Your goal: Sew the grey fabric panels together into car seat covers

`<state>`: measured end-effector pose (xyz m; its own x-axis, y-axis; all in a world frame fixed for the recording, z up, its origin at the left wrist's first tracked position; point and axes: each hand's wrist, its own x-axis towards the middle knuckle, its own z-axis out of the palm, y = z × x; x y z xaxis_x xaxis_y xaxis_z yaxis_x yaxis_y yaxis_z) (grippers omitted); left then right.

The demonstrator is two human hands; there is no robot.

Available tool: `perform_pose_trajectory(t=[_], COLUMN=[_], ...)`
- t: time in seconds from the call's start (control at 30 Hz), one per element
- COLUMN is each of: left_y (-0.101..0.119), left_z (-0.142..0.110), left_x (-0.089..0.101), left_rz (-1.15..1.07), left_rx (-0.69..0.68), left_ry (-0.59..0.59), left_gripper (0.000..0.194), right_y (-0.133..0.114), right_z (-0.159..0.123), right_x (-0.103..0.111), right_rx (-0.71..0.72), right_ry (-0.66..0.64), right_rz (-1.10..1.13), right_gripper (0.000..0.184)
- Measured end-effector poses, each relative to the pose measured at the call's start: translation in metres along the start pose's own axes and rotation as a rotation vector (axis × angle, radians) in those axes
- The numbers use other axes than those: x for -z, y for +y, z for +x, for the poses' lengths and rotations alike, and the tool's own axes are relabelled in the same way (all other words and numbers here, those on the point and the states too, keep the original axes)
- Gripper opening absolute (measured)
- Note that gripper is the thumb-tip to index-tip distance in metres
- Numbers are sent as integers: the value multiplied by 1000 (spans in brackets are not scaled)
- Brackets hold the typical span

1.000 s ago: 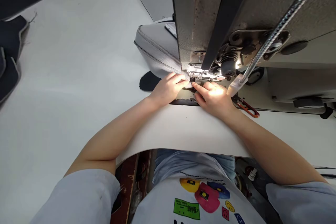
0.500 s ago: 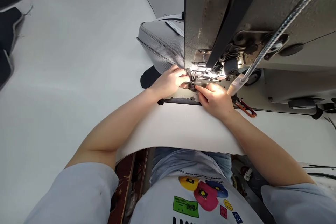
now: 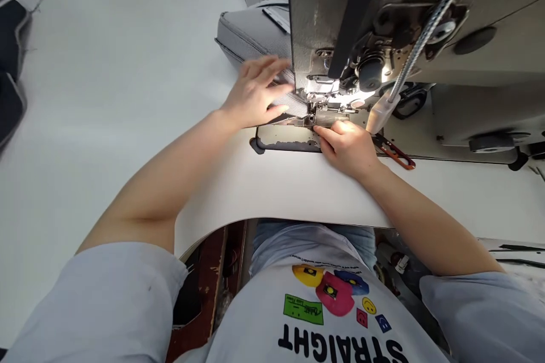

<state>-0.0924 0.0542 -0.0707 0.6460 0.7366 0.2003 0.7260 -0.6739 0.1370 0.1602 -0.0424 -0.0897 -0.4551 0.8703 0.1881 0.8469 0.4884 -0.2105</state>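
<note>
My left hand (image 3: 254, 92) is spread out over a grey fabric bag (image 3: 244, 28) at the left of the sewing machine (image 3: 313, 17). Its fingers are apart and hold nothing; some fingertips lie close to the machine head. One end of the bag runs in beside the presser foot (image 3: 312, 109), under the bright lamp light. My right hand (image 3: 351, 149) rests on the machine bed, index finger stretched out to the plate just in front of the foot. Its thumb stands away from the index finger, and the other fingers are curled. No object shows in it.
Orange-handled thread snips (image 3: 398, 154) lie on the bed beside my right wrist. A braided flexible lamp neck (image 3: 434, 25) comes down in front of the machine. Dark fabric pieces (image 3: 9, 62) lie on the white table (image 3: 106, 96) at the far left.
My left hand has let go near the presser foot, moved left and away from me, and spread its fingers. My right hand stays by the foot. The view has shifted slightly.
</note>
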Motion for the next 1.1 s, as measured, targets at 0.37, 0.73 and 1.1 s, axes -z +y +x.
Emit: perform_pose_trajectory(t=[0.37, 0.73, 1.1], left_y=[-23, 70, 53], left_z=[8, -144, -146], left_x=[-3, 46, 67], left_rz=[156, 294, 437], left_rx=[365, 314, 333], left_ry=[-110, -185, -183], left_gripper=[62, 68, 69], right_y=[3, 6, 12], right_z=[-6, -8, -11], right_x=[0, -3, -4], right_rx=[87, 147, 163], right_ry=[126, 198, 169], right_rz=[-19, -9, 35], right_gripper=[38, 37, 35])
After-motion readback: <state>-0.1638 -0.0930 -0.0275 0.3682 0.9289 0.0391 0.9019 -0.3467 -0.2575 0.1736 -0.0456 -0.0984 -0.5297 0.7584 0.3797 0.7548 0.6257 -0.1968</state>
